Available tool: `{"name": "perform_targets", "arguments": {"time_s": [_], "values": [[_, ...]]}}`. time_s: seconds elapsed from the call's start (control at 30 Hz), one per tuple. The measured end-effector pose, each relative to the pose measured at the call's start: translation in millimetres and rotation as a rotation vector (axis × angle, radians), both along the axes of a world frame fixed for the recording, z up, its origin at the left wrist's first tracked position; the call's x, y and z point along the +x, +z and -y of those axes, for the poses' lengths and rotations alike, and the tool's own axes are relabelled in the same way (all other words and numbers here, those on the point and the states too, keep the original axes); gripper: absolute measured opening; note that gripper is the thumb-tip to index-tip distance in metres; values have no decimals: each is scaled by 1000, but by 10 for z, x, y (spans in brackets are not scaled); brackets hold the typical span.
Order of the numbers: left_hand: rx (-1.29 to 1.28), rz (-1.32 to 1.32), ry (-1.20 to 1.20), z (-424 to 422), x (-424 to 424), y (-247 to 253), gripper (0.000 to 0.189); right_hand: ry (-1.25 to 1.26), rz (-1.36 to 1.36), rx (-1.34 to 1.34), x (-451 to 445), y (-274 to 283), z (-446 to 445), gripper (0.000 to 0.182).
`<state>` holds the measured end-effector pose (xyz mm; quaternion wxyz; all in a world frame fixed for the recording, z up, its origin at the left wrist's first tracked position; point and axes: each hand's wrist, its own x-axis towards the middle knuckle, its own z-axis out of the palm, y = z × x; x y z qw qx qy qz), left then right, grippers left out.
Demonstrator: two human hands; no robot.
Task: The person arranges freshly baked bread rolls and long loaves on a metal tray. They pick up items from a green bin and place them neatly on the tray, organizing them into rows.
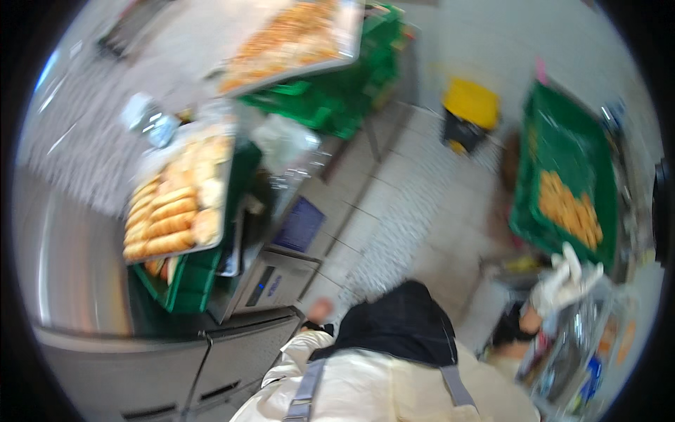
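Observation:
My right hand (561,285), in a white glove, reaches out with its fingers spread and nothing in it. It is nearest to a green plastic crate (569,132), whose near end holds a cluster of finger-shaped golden pastries (567,211). My left hand (320,311) hangs low beside my black apron, close to the steel counter's drawer front. It is blurred, so its fingers cannot be made out. To the left, a metal tray (224,221) of golden rolls (171,227) and round pastries (208,192) rests on a green crate (182,285).
Farther off, a larger tray (348,31) of pastries sits over green crates (337,105). A yellow-lidded bin (471,103) stands on the tiled floor (416,211). Below my right hand is a clear plastic container (561,364). Crumpled clear plastic (285,142) lies at the counter edge.

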<state>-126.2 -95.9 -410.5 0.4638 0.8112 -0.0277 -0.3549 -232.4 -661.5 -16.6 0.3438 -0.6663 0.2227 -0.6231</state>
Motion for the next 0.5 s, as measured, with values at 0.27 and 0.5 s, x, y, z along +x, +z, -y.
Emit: {"name": "perform_targets", "arguments": {"time_s": [0.27,0.5], "values": [[-174,-141,326,38,-176,578,26,441,36,17,830,-258,-296,55],[-397,102,766,62,-65,2019,19,795,-167,-106,1605,-399,-911,42]]}}
